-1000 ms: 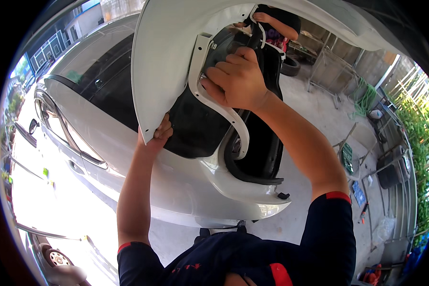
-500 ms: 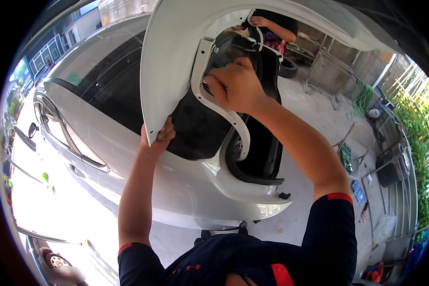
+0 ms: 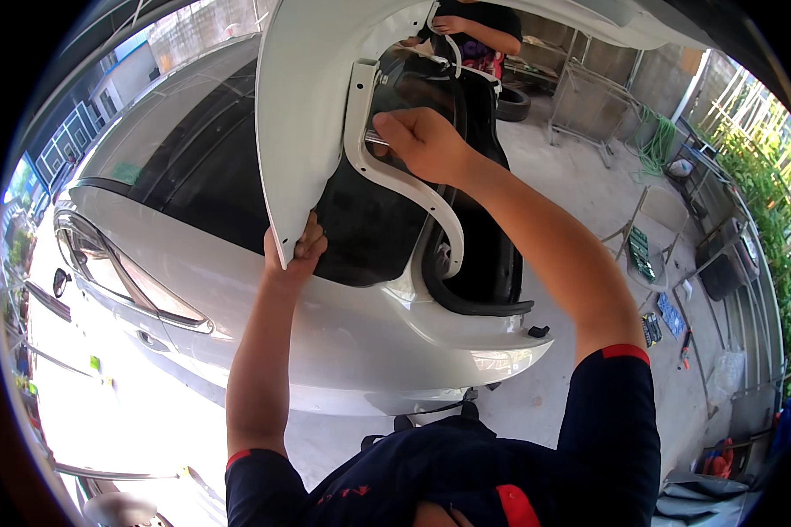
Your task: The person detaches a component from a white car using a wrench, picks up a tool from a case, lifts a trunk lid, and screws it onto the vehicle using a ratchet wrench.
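Observation:
A white trunk lid [image 3: 299, 114] stands raised over the rear of a silver-white car [image 3: 343, 347]. My left hand [image 3: 297, 250] is closed around the lid's lower corner, fingers curled over its edge. At the curved white hinge arm [image 3: 426, 200], my right hand [image 3: 422, 145] is closed in a fist. From it a short shiny metal tool [image 3: 374, 138] sticks out against the arm's upper part; its exact kind is hidden by the fingers. Below the arm lies the black trunk opening [image 3: 492, 255], edged by a dark rubber seal [image 3: 466, 303].
Across the car, another person's hand [image 3: 449, 25] is by the far hinge. At right are a folding chair [image 3: 664, 220] bearing a green tool case [image 3: 642, 253], a coiled green hose [image 3: 655, 145] and a metal frame [image 3: 593, 105]. A tyre [image 3: 513, 104] lies beyond the trunk.
My right hand has turned and closed more, so the shiny tool shows more plainly at the hinge arm. My left hand keeps its hold on the lid. The whole view has shifted slightly.

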